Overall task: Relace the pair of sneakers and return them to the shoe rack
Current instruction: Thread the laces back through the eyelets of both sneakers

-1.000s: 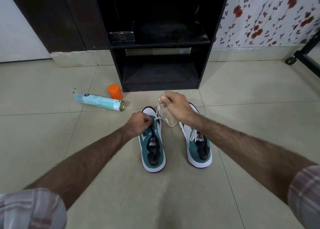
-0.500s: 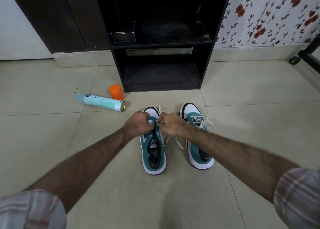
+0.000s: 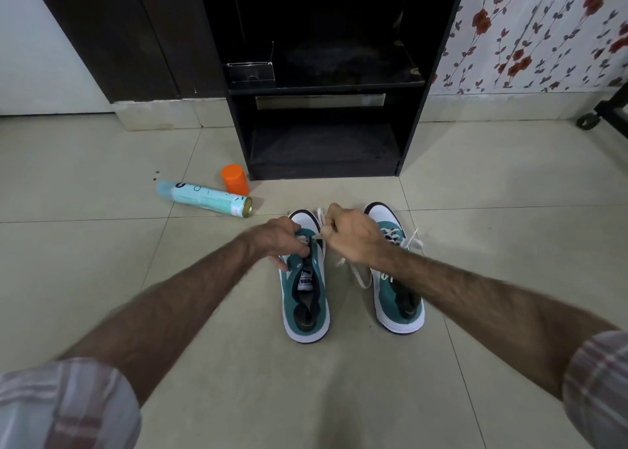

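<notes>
Where the tiled floor (image 3: 492,183) meets the dark shoe rack (image 3: 413,132), a pair of sneakers is found standing side by side, toes pointing to the far side, just near of the rack's lower opening. Both uppers are seen to be teal fabric with white toe caps, thick white soles and dark linings.

The left sneaker (image 3: 306,299) is noted with its tongue exposed and a white label showing; its eyelets are largely hidden by the hands. The left hand (image 3: 280,239) is curled over the upper's front, fingers pressed at the eyelet area; whether a lace is pinched there cannot be told. The right hand (image 3: 351,236) is closed in a fist on a flat white lace (image 3: 360,277), which is seen trailing down between the two shoes.

The right sneaker (image 3: 399,299) is observed with white lacing crossed over its front and loose ends splayed to its right.

To the left, a pale blue cylindrical spray can (image 3: 204,199) is recorded lying on its side, metal base toward the shoes, with an orange plastic cap (image 3: 234,178) standing just beyond it. Floral wallpaper (image 3: 543,34) is noted at far right.
</notes>
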